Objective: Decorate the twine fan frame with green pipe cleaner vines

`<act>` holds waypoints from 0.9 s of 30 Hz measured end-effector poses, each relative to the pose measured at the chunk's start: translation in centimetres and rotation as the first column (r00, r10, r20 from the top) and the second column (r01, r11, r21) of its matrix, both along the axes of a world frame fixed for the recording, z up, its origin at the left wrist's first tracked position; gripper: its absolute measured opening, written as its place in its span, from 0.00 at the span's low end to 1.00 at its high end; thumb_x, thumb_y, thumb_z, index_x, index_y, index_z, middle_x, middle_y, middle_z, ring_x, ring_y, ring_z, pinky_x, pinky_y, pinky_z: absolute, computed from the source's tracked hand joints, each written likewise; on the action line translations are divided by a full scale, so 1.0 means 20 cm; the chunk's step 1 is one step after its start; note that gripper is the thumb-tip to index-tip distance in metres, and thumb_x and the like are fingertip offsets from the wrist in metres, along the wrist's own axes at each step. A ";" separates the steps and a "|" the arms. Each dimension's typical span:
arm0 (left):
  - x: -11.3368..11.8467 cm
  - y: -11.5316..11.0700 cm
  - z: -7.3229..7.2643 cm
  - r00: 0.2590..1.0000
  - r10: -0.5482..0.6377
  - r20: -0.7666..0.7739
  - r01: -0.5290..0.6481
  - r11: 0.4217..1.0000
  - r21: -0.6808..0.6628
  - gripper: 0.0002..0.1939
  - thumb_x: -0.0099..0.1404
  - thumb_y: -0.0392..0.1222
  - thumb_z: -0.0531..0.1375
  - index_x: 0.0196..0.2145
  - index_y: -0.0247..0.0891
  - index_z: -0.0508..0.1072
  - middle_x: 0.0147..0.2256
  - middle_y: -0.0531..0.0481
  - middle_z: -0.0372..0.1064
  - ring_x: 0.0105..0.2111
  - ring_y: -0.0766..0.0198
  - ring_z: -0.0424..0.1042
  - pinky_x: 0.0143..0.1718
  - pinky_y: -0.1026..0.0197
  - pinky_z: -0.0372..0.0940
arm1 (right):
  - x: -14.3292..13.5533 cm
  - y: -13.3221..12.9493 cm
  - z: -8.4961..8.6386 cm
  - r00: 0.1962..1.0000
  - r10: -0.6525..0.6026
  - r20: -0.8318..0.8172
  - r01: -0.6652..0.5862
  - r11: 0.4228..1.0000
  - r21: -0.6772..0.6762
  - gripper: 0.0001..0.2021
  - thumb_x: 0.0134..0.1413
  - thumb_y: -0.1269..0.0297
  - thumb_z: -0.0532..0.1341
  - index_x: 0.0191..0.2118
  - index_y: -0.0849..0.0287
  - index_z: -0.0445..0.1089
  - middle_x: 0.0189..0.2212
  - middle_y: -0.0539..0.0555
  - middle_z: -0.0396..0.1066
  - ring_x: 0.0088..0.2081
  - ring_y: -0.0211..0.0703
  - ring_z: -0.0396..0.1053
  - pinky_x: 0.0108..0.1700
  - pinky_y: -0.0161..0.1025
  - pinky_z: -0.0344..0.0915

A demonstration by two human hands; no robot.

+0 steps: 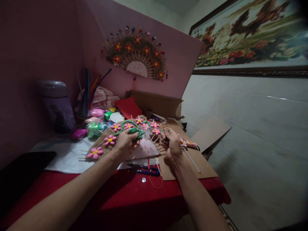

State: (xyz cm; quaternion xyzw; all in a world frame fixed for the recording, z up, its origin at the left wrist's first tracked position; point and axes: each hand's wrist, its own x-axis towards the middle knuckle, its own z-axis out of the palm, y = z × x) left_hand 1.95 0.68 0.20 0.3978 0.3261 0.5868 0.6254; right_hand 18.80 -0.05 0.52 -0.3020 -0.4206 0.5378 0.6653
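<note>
My left hand [127,141] is closed on a packet of green modelling clay [135,132] in clear plastic. Just to its right, my right hand [171,141] is pinched, with a small bit of green showing at the fingers, seemingly the same clay. Beneath both hands lies a half-round fan [101,142] wrapped in twine on thin sticks. Pink flowers with yellow centres [110,140] and a wavy green clay strand [124,124] decorate it. Its white spotted centre [144,148] is partly behind my left fingers.
Blue-handled scissors [148,170] lie at the front of the red tablecloth [115,186]. Cardboard [168,165] lies under my right wrist. Several clay packets [93,130] and a purple flask [57,107] stand at left. A finished-looking fan [137,53] hangs on the pink board behind.
</note>
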 end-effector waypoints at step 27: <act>0.01 -0.01 -0.01 0.999 0.013 -0.034 -0.012 0.999 0.030 0.10 0.46 0.35 0.65 0.26 0.33 0.66 0.18 0.53 0.65 0.14 0.70 0.63 0.10 0.71 0.52 | 0.04 0.03 -0.01 0.966 0.206 -0.153 -0.216 0.975 -0.051 0.10 0.31 0.81 0.54 0.23 0.61 0.66 0.25 0.50 0.68 0.24 0.32 0.61 0.22 0.28 0.57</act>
